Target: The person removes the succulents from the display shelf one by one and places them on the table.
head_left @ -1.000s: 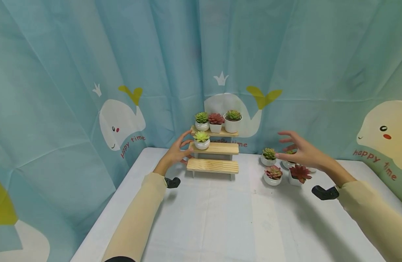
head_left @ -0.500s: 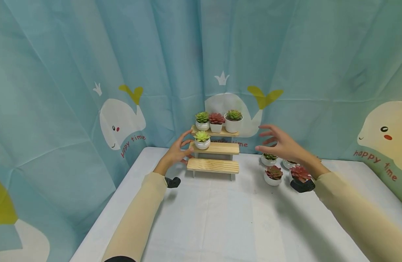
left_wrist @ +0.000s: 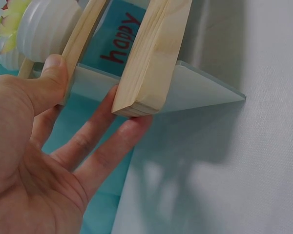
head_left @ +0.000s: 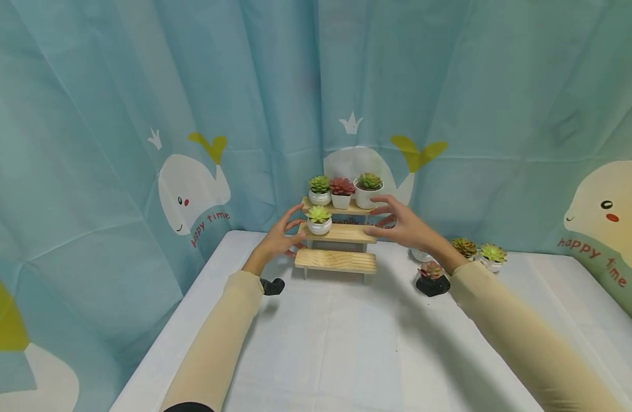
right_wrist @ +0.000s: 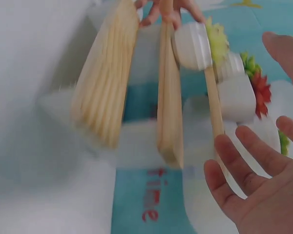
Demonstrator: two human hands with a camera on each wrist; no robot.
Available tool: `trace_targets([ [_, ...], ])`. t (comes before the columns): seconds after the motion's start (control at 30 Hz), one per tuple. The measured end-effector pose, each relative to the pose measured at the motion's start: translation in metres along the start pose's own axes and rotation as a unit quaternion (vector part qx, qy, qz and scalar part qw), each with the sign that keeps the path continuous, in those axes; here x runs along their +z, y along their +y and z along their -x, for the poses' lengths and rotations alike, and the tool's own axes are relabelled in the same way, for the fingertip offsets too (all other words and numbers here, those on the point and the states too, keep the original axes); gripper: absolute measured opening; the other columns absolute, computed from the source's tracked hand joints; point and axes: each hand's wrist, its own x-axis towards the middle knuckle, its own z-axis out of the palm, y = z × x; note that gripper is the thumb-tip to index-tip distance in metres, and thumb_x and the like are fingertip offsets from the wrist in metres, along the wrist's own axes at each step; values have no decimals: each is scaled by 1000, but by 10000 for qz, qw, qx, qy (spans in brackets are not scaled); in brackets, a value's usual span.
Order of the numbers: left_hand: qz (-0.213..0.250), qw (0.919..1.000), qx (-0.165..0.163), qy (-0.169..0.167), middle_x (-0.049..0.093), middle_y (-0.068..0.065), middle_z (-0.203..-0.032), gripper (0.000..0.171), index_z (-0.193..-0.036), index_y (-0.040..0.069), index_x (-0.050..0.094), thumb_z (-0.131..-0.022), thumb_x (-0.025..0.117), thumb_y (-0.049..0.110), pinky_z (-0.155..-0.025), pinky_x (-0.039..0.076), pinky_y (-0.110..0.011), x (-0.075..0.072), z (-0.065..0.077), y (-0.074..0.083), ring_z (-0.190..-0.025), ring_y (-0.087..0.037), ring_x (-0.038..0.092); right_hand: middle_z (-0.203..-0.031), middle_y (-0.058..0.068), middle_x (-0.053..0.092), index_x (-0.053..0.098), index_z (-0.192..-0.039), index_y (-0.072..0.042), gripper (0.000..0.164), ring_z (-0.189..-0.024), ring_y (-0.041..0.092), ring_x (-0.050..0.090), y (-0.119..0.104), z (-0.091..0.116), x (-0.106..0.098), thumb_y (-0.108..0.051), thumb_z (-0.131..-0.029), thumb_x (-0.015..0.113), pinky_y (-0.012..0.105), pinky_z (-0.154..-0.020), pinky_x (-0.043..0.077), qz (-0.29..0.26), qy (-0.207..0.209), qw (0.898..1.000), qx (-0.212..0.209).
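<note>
A three-tier wooden stand (head_left: 336,260) stands at the back of the table. On its top tier are a green succulent (head_left: 319,191), a red succulent (head_left: 341,193) and a larger-potted green one (head_left: 368,191). The middle tier bears a light green succulent (head_left: 319,221) in a white pot at its left end. My left hand (head_left: 278,240) holds the stand's left side; in the left wrist view its thumb lies on one board and fingertips touch the lowest board (left_wrist: 151,63). My right hand (head_left: 405,224), fingers spread and holding nothing, is at the stand's right end; whether it touches cannot be told.
Several more potted succulents sit at the back right of the table, partly hidden by my right forearm, among them a light green one (head_left: 493,255) and a reddish one (head_left: 430,270). A blue curtain (head_left: 274,103) with whale prints hangs behind the table.
My right hand has moved left from above the loose succulents at the right to the stand's right end. My left hand has stayed on the stand.
</note>
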Motion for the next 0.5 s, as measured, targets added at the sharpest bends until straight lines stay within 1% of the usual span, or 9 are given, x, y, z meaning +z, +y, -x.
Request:
trace_targets([
  [0.17,-29,9999,-62,78,33,-12,-165,79,-161,47,24,-102,66,16,-71,59,-62,0,-2,-2,-96,-41,71,-144,20,55,35,-157,-12,78,-119,38,62,-5,-15,19,-31,-95,78,54,-93,55,-316,-42,9995,72],
  [0.3,-29,9999,-100,64,32,-13,-165,79,-161,47,23,-102,66,16,-71,60,-61,0,-1,-2,-97,-42,71,-144,19,54,35,-157,-13,78,-120,36,62,-5,-25,34,-32,-95,78,52,-92,56,-471,-105,9987,148],
  [0.5,-43,9999,-106,72,34,-10,-165,78,-160,49,24,-103,66,17,-73,58,-63,1,-1,-1,-96,-42,71,-145,24,52,34,-158,-13,80,-123,38,61,-8,-38,52,-32,-94,78,52,-95,55,-732,-112,9969,257],
])
